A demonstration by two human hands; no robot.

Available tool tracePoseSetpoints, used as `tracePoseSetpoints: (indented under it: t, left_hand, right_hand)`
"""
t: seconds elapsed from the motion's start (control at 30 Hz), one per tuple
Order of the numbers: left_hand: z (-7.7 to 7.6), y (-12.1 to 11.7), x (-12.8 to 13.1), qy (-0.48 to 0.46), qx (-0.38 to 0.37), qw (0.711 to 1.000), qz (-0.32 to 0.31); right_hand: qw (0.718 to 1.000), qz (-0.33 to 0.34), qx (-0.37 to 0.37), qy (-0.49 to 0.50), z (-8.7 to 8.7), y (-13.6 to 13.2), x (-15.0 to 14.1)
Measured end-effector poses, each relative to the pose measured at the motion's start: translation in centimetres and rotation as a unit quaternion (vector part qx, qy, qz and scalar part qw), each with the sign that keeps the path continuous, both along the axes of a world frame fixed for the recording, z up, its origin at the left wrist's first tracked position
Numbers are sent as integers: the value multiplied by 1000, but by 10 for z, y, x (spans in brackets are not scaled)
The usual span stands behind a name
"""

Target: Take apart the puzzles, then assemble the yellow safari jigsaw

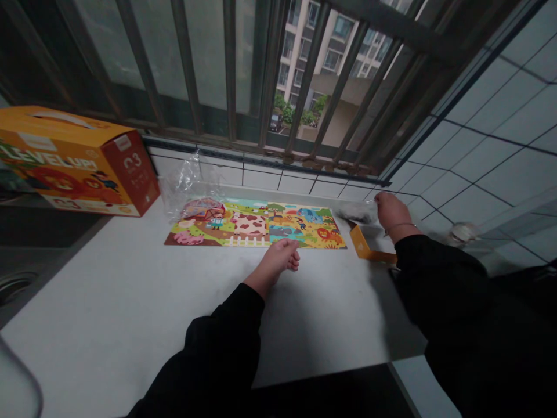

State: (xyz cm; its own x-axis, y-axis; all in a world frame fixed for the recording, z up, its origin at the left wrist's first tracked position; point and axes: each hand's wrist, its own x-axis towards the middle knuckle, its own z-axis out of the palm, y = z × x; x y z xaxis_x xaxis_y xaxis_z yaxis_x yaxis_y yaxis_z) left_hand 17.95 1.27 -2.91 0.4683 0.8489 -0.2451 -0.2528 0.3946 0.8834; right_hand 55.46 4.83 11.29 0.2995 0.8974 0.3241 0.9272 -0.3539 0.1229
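Note:
A long puzzle [252,225] with bright farm and savanna pictures lies flat on the white counter. My left hand [281,260] is at its front edge, fingers curled closed, with nothing visible in them. On the right, my right hand [394,213] is raised above the counter in a pinch. Its fingertips are at the edge of a clear plastic bag [359,213], which lies beyond the puzzle's right end. Below this hand sits an open orange box piece [363,247], partly hidden by my sleeve.
A large orange and red carton [78,162] with a handle stands at the back left. Crumpled clear plastic wrap [187,183] overlaps the puzzle's left end. Behind the counter [130,302] are a tiled ledge and a barred window [261,75]. A tiled wall [491,133] bounds the right side.

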Motion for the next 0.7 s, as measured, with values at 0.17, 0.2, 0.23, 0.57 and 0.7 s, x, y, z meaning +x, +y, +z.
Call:
tracePoseSetpoints:
  t: [0.17, 0.2, 0.23, 0.57, 0.7]
  left_hand:
    - [0, -2, -1, 14, 19, 1000, -4]
    - [0, -2, -1, 17, 24, 1000, -5]
    - [1, -3, -1, 19, 29, 999, -7]
    - [11, -7, -12, 95, 156, 982, 51]
    - [17, -5, -39, 290, 390, 864, 131]
  right_hand:
    - [999, -15, -31, 23, -15, -8, 5]
    - [999, -13, -35, 29, -13, -10, 6]
    - [999, -10, -36, 32, -10, -13, 5]
    - [967, 171, 147, 116, -58, -53, -129]
    - [971, 79, 105, 201, -116, -49, -162]
